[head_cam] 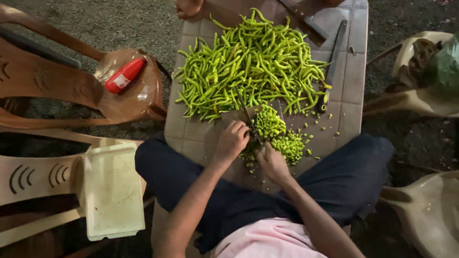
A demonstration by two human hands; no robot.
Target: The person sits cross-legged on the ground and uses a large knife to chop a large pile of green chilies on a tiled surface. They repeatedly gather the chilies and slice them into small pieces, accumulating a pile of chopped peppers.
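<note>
A big heap of long green chillies (251, 64) covers the far part of a low tiled table (351, 81). Nearer me lies a pile of chopped green pieces (282, 138) on a small cutting board (232, 116). My right hand (272, 162) grips the handle of a knife (249, 120) whose blade points away from me, beside the chopped pile. My left hand (232, 141) rests fisted to the left of the blade, pressing down on chillies that it mostly hides.
A second knife (331, 67) lies along the table's right side. A brown plastic chair (71, 91) at left carries a red bottle (124, 75). A cream container (112, 191) sits on a tan chair; more chairs stand right. Another person's hand (189, 7) shows at the top.
</note>
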